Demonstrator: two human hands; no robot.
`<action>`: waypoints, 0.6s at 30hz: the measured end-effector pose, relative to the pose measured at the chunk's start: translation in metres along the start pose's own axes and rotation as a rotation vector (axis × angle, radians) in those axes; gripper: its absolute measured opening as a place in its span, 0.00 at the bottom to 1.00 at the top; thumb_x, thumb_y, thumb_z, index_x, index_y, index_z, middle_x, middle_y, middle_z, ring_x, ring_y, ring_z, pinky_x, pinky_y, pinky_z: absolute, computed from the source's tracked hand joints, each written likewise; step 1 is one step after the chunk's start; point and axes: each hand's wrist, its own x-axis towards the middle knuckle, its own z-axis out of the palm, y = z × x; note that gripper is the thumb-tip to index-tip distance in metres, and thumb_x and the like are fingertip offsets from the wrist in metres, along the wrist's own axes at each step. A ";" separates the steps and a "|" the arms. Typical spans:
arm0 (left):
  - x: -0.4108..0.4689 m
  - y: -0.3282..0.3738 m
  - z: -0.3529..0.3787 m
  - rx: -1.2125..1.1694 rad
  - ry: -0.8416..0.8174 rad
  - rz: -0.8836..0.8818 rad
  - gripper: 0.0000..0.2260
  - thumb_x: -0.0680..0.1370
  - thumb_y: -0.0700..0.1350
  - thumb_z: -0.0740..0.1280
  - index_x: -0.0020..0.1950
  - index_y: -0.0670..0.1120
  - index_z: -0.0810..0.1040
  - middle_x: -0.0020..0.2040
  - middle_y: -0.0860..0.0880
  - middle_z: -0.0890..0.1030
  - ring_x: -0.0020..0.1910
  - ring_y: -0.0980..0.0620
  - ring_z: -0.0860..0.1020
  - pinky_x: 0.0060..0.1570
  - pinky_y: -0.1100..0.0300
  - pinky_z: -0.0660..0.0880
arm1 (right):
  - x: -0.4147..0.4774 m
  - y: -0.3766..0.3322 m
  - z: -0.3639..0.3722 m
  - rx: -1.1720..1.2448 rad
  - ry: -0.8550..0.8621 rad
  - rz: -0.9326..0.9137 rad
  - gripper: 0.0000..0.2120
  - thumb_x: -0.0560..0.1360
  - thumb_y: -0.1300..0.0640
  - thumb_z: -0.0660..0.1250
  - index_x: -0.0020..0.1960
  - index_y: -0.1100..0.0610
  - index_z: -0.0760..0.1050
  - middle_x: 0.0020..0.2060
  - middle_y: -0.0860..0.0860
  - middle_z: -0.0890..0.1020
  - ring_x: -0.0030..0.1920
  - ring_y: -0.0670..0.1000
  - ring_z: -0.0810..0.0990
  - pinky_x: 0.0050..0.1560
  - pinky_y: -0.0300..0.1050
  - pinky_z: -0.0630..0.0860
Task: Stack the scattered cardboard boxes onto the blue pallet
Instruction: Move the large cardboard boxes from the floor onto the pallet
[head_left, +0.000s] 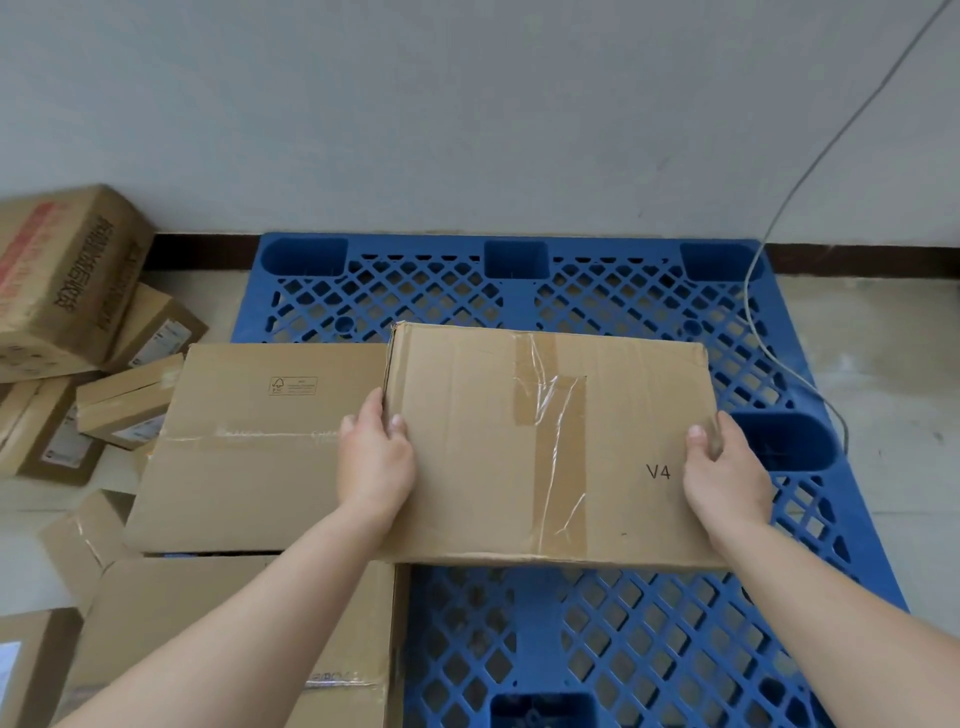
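Currently my left hand (374, 462) and right hand (727, 467) grasp the V4 box (545, 441) by its two short edges, thumbs on top and fingers wrapped under. It is a flat, rectangular carton of creased brown cardboard, with wrinkled clear tape and a brown tape strip crossing its lid. It sits over the middle of the blue pallet (623, 301), a moulded plastic slab with a diamond lattice and rounded pockets; I cannot tell if it rests on it. Its left edge meets a smooth stamped carton (249, 457) on the pallet's left side, with a larger carton (208, 623) nearer me. Loose boxes (62, 280) lie jumbled on the pale floor (883, 364). A thin grey cable (779, 218) trails down the wall.
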 end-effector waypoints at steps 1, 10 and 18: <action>0.000 0.000 0.002 -0.006 -0.008 -0.001 0.21 0.82 0.46 0.54 0.76 0.50 0.59 0.72 0.46 0.64 0.70 0.46 0.64 0.68 0.51 0.61 | 0.001 0.001 -0.001 0.001 -0.003 -0.002 0.24 0.81 0.47 0.52 0.75 0.50 0.56 0.70 0.55 0.69 0.69 0.60 0.66 0.67 0.59 0.63; 0.003 -0.009 0.008 -0.029 -0.020 -0.007 0.21 0.82 0.46 0.54 0.76 0.51 0.58 0.72 0.46 0.63 0.70 0.47 0.64 0.68 0.51 0.61 | 0.008 0.007 0.007 -0.033 0.014 -0.029 0.25 0.81 0.46 0.52 0.76 0.50 0.55 0.71 0.55 0.68 0.69 0.60 0.66 0.67 0.59 0.62; 0.002 -0.010 0.004 0.000 -0.075 0.005 0.22 0.82 0.46 0.53 0.77 0.50 0.56 0.73 0.46 0.62 0.72 0.47 0.61 0.69 0.51 0.59 | 0.007 0.008 0.006 -0.097 -0.018 -0.035 0.26 0.81 0.46 0.50 0.76 0.52 0.50 0.71 0.58 0.66 0.69 0.62 0.65 0.66 0.61 0.63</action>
